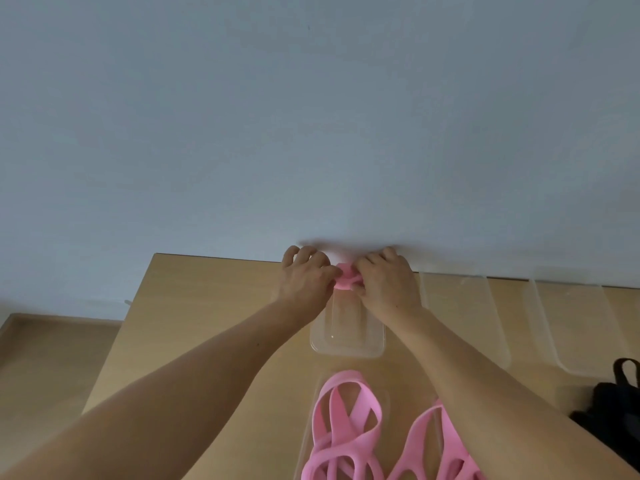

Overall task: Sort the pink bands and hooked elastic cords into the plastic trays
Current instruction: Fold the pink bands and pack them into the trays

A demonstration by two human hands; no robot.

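A bunched pink band (346,279) sits between my two hands at the far end of a clear plastic tray (347,344). My left hand (304,277) pinches its left side and my right hand (388,277) pinches its right side, both over the tray's far end near the wall. Several more pink bands (341,424) lie tangled in a clear tray close to me, with another pink band (440,441) partly under my right forearm. No hooked cord is clearly seen.
Two more clear trays (460,306) (571,317) lie to the right on the wooden table (194,306). A black strap or bag (616,407) sits at the right edge. The wall stands right behind the table's far edge.
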